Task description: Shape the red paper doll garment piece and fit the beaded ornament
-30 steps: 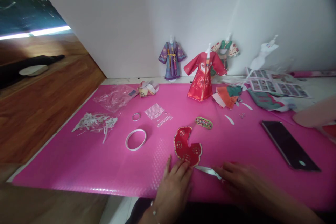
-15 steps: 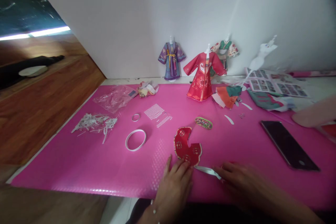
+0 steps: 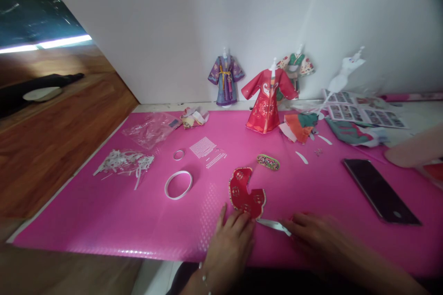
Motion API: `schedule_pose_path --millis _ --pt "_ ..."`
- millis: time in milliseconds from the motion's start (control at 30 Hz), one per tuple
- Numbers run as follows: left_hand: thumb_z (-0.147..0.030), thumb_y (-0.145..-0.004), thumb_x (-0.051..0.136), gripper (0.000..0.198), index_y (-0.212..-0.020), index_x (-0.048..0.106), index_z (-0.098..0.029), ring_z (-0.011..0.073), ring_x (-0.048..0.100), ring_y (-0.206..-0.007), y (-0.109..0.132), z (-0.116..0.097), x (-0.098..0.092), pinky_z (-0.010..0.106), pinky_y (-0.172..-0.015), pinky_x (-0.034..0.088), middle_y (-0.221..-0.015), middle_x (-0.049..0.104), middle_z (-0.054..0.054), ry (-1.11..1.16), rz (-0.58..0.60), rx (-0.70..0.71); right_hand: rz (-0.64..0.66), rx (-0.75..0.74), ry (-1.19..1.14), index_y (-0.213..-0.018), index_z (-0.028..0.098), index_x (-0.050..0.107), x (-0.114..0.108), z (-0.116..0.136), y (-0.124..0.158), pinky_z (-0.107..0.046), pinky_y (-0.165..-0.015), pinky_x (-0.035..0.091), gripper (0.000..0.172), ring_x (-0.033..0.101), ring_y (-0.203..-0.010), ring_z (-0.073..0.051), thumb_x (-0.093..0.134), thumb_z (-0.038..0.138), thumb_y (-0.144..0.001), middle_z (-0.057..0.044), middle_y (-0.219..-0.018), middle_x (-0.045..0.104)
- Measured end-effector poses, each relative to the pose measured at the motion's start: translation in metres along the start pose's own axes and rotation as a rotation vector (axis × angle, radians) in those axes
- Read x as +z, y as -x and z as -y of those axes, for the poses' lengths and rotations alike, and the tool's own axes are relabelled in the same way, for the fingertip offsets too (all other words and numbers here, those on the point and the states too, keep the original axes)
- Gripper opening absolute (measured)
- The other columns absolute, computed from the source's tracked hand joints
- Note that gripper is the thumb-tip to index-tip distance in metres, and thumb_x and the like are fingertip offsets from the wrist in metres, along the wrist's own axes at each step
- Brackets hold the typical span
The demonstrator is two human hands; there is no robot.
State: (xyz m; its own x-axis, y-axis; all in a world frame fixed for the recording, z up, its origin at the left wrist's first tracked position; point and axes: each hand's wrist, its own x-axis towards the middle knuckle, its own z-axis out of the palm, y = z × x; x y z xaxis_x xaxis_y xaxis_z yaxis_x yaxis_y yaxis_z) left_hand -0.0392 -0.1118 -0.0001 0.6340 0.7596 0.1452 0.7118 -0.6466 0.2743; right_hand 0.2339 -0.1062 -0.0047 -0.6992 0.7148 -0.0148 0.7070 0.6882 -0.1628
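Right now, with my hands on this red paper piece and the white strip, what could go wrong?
1. The left hand presses only the near edge of the red piece, so it may slide or crease as the right hand pulls the white strip.
2. The thin strip could tear.
3. The phone lies close to the right arm; a wide sweep might knock it.

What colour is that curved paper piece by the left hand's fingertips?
Red with small round floral motifs and a pale gold edge: the curved paper piece, clearest in the head view.
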Motion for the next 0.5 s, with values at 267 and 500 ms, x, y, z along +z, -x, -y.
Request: schedule_pose_path --millis 267,500 --pt "-0.028 -0.1 0.047 0.033 -0.13 0.059 -0.023 0.026 0.06 -0.117 -0.002 0.0 0.0 0.063 -0.112 0.036 -0.124 0.068 0.006 0.008 0.001 -0.011 -0.082 -0.018 0.005 -0.112 0.026 0.055 -0.005 0.001 -0.002 -0.032 -0.05 0.023 0.038 0.056 -0.054 -0.014 0.051 0.004 -0.081 0.002 -0.078 0.065" --pt "-0.028 -0.1 0.047 0.031 -0.127 0.062 -0.023 0.0257 0.06 -0.116 -0.002 0.001 0.001 0.062 -0.112 0.036 -0.123 0.068 0.006 -0.014 -0.019 -0.005 -0.084 -0.043 0.017 -0.108 0.024 0.056 -0.014 0.001 -0.007 -0.032 -0.05 0.023 0.043 0.055 -0.053 -0.013 0.048 -0.002 -0.075 0.003 -0.076 0.065"
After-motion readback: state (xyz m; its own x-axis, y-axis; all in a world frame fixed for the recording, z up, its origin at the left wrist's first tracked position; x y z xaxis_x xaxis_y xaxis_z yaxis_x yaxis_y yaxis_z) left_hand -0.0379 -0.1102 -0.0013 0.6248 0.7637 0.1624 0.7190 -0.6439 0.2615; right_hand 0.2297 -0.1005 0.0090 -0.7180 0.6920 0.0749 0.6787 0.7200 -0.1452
